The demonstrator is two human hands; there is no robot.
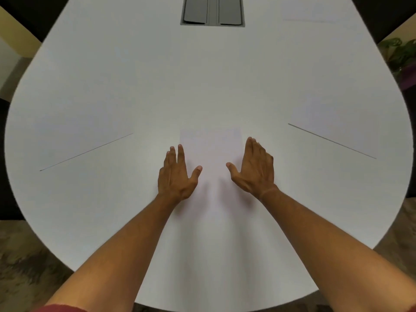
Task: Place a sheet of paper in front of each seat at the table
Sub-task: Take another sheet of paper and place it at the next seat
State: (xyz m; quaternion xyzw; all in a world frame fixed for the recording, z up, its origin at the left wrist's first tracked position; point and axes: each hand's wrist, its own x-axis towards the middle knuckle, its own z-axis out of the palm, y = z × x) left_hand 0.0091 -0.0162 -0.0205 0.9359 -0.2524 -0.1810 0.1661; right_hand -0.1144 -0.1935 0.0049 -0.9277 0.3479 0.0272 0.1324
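One sheet of paper (210, 154) lies flat on the white desk (112, 86), directly ahead of the person at the near rounded end. Both hands rest open and spread, palms down: the left hand (176, 174) on the sheet's 9 o'clock edge, the right hand (253, 168) on its 3 o'clock edge, thumbs pointing inward across the paper. Neither hand grips anything — they press or steady it.

The sheet looks thin, light and limp, and it is almost the same white as the desk, so its near edge is hard to make out. It will likely slide easily on the smooth top and buckle if pushed from one side only. Flat fingers on both long edges suit nudging it; to lift it, a corner or the far short edge would have to be peeled up first.

Its long axis runs from 6 to 12 o'clock, away from the person, with the far short edge facing the grey cable hatch (212, 11) at 12 o'clock. It sits fairly square to the desk's end.

Fainter sheets seem to lie toward 2 o'clock (324, 113) and, farther off, 1 o'clock (310, 15) — their outlines are too pale to be sure. Thin dark seams (86, 152) mark the top at 10 and 2 o'clock.
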